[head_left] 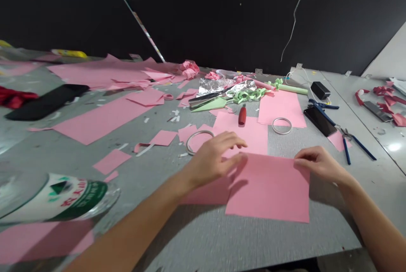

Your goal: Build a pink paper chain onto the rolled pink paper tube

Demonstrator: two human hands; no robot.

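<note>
A square pink paper sheet [269, 189] lies in front of me, over part of a second pink sheet [207, 191] at its left. My right hand [319, 164] pinches the sheet's upper right corner between thumb and fingers. Over the upper left corner hovers my left hand [217, 155], its thumb and curved fingers apart and nothing visible between them. Beyond the hands are more pink paper [250, 134] and a red pen-cap-like piece [242, 115]. One silver ring [200, 133] is partly behind my left hand; another silver ring [281, 126] lies ahead of my right.
A plastic bottle [76, 196] lies at the left. Blue-handled pliers [347, 134] and a black phone [320, 120] are at the right. Scissors [209, 96], crumpled foil [215, 86] and curled green paper strips [249, 95] lie farther back, before the black panel [222, 18].
</note>
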